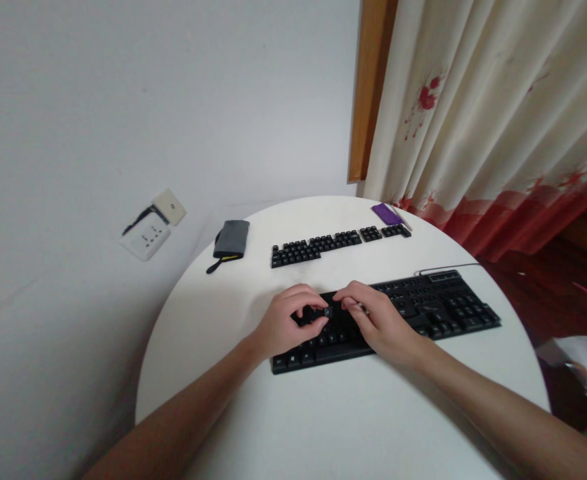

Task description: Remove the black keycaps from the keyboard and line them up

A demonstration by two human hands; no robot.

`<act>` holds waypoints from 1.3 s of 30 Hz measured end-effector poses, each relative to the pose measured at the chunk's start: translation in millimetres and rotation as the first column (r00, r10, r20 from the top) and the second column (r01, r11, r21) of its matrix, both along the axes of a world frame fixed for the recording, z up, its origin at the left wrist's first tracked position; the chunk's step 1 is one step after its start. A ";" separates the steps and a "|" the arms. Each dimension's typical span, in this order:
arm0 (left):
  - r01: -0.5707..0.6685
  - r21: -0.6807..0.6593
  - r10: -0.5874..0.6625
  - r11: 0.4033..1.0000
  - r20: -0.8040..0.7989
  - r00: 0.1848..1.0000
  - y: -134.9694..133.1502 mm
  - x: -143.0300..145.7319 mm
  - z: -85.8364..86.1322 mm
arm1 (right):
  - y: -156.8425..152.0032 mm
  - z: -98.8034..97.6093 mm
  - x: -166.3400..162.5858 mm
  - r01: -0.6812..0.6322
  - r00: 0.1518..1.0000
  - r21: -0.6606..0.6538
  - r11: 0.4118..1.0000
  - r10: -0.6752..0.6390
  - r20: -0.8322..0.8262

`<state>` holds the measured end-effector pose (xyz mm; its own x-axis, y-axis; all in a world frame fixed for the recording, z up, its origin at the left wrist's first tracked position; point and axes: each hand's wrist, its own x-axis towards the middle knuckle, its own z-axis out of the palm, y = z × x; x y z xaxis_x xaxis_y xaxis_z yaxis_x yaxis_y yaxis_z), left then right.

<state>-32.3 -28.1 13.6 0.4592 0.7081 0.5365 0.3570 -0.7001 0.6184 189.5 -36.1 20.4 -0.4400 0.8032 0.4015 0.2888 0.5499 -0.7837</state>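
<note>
A black keyboard [466, 303] lies at a slant on the white round table [203, 373], and both my hands are over its left half. My left hand [286, 323] is closed in a pinch, with a small black keycap [328, 311] between thumb and fingertips. Just right of it, my right hand [386, 323] has its fingers curled together over the keys. A small piece of something thin shows by its thumb, too little to name. Behind the keyboard, loose black keycaps [340, 241] are laid out in rows. My hands hide part of the keyboard.
A grey cloth pouch [232, 239] sits at the table's back left. At the back right lie a purple cloth [386, 214] and a thin pale stick [402, 219]. The keyboard's cable [443, 268] runs off the right edge. A wall socket [149, 239] is at left, a curtain [473, 120] at right.
</note>
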 end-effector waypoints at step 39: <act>0.021 0.006 -0.021 1.000 0.004 1.000 -3.0 0.1 5.9 | 131.9 -26.9 -21.7 0.404 0.728 0.047 0.914 -0.352 0.589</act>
